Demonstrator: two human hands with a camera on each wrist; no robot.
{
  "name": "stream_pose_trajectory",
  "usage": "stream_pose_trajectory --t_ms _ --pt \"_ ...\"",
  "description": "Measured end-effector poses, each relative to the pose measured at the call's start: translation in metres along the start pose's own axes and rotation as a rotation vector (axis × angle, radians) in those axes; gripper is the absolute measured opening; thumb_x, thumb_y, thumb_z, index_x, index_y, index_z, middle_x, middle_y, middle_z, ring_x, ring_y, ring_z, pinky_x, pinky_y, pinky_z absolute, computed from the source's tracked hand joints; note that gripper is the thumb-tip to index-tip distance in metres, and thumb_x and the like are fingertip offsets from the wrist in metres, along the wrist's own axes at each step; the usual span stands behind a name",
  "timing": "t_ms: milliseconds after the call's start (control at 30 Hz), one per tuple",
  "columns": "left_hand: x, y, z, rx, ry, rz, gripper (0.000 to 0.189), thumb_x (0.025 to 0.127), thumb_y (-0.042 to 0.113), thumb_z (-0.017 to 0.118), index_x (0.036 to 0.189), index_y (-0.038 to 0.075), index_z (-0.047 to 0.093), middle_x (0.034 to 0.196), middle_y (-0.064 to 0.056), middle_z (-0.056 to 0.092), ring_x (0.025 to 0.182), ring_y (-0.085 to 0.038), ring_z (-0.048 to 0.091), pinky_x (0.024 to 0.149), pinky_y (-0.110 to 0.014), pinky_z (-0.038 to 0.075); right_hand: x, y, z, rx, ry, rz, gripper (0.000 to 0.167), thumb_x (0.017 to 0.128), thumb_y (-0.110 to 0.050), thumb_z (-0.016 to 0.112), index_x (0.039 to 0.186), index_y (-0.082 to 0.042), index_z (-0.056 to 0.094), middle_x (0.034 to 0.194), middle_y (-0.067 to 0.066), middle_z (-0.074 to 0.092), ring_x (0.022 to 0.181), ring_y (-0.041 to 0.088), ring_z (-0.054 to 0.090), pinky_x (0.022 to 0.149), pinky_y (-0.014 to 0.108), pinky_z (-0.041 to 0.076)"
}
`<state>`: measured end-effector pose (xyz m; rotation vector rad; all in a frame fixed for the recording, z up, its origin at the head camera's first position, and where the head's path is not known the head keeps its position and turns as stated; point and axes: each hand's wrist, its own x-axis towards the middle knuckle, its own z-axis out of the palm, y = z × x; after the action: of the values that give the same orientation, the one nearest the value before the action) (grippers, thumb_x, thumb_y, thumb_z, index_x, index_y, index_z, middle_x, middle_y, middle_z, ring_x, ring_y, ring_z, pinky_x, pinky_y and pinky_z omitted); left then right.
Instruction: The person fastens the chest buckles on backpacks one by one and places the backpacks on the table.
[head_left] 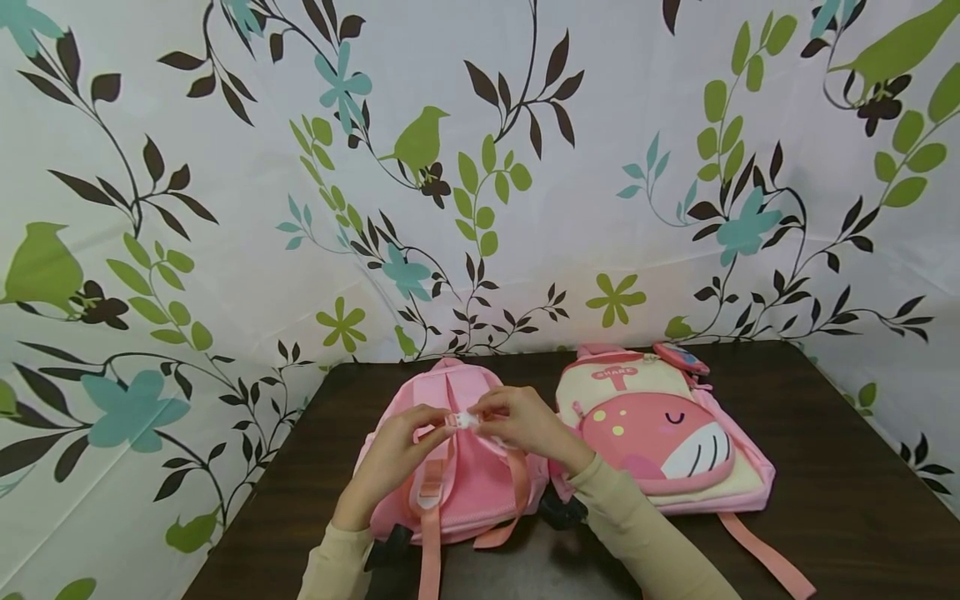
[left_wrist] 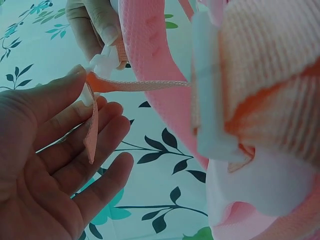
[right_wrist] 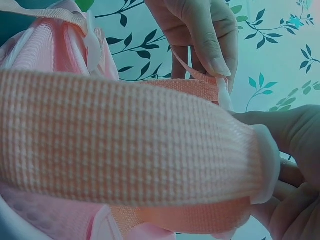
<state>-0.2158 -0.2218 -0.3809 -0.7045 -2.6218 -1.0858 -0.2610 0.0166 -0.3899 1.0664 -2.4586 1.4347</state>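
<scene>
Resting on a dark table [head_left: 847,467] before a bird-and-leaf-patterned cloth [head_left: 555,225], a pink backpack [head_left: 487,487] at left points its top toward the far side as a left hand [head_left: 405,442] and a right hand [head_left: 521,422] pinch opposite ends of a white buckle [head_left: 467,420] above it, the buckle's long axis running left to right

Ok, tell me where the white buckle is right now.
In the head view, the white buckle is held between the left hand and the right hand, over the pink backpack and left of the whale backpack.
</scene>
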Motion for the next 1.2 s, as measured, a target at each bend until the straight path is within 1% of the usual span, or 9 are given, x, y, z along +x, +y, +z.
stream_pose_trajectory --t_ms 200,300,400,533,633,733,900,1100,1200 --pt "-0.0001 -0.0007 0.0008 -0.008 0.006 0.008 0.02 0.09 0.015 0.077 0.11 0.018 0.075 0.102 0.009 0.07 0.095 -0.011 0.066 0.088 -0.042 0.057 0.0001 0.0012 0.0012 0.022 0.002 0.006 0.022 0.087 -0.014 0.081 0.108 -0.008 0.078 0.1 -0.001 0.072 0.089 0.015 0.064 0.081 0.031 0.057" --pt "-0.0003 -0.0008 0.0016 -0.009 0.013 0.009 0.02 0.09 0.017 0.077 0.11 0.018 0.075 0.102 0.008 0.07 0.095 -0.011 0.066 0.088 -0.042 0.057 0.0004 0.0019 0.0015 0.022 -0.002 0.007 0.022 0.087 -0.014 0.081 0.108 -0.009 0.078 0.1 -0.001 0.072 0.088 0.014 0.064 0.079 0.028 0.056" --pt "0.0 0.0003 0.0027 -0.026 0.011 0.004 0.019 0.09 0.016 0.077 0.109 0.018 0.075 0.102 0.008 0.07 0.095 -0.011 0.066 0.088 -0.041 0.057 0.0009 0.0026 0.001 0.019 -0.001 0.018 0.022 0.086 -0.014 0.081 0.108 -0.01 0.079 0.1 -0.001 0.073 0.086 0.014 0.063 0.075 0.024 0.055" --pt "0.0008 0.0012 0.0044 -0.048 0.009 -0.007 0.019 0.09 0.014 0.076 0.109 0.018 0.075 0.103 0.008 0.07 0.098 -0.011 0.067 0.088 -0.039 0.057 0.0013 0.0035 0.0006 0.017 0.006 0.01 0.022 0.086 -0.014 0.082 0.107 -0.01 0.079 0.101 -0.001 0.073 0.084 0.015 0.063 0.07 0.022 0.053" --pt "0.0009 0.0014 0.0051 -0.058 0.01 -0.018 0.019 0.091 0.014 0.076 0.11 0.018 0.075 0.104 0.008 0.07 0.099 -0.012 0.067 0.089 -0.04 0.056 0.0013 0.004 0.0008 0.012 0.01 -0.011 0.021 0.086 -0.013 0.081 0.106 -0.009 0.079 0.1 0.0 0.073 0.084 0.016 0.063 0.069 0.022 0.053" --pt "0.0007 0.0015 0.0052 -0.062 0.011 -0.027 0.02 0.091 0.014 0.076 0.11 0.019 0.075 0.105 0.008 0.07 0.099 -0.012 0.066 0.088 -0.041 0.056 0.001 0.0038 0.0006 0.013 0.008 -0.015 0.021 0.086 -0.012 0.081 0.106 -0.009 0.079 0.101 0.0 0.074 0.085 0.016 0.064 0.07 0.021 0.053" --pt "0.0008 0.0038 0.0042 -0.06 0.011 -0.022 0.021 0.091 0.014 0.076 0.111 0.019 0.075 0.104 0.008 0.07 0.097 -0.011 0.066 0.087 -0.04 0.057 0.0003 0.0027 -0.0001 0.018 0.004 -0.004 0.021 0.086 -0.011 0.081 0.107 -0.009 0.079 0.103 0.0 0.074 0.086 0.016 0.065 0.073 0.021 0.053" --pt "0.0004 0.0043 0.0029 -0.055 0.012 -0.014 0.02 0.092 0.017 0.075 0.111 0.019 0.075 0.104 0.009 0.07 0.098 -0.01 0.066 0.089 -0.039 0.056 -0.0006 -0.0002 0.0004 0.028 -0.007 0.017 0.021 0.087 -0.013 0.08 0.108 -0.009 0.079 0.103 0.001 0.074 0.084 0.014 0.063 0.068 0.022 0.053" --pt "-0.0003 0.0042 0.0028 -0.056 0.014 -0.021 0.021 0.091 0.014 0.076 0.111 0.019 0.075 0.105 0.009 0.07 0.098 -0.01 0.066 0.089 -0.038 0.056 -0.0005 -0.0004 0.0013 0.022 -0.009 0.025 0.021 0.087 -0.013 0.08 0.108 -0.01 0.079 0.104 0.001 0.074 0.084 0.012 0.063 0.067 0.022 0.053"
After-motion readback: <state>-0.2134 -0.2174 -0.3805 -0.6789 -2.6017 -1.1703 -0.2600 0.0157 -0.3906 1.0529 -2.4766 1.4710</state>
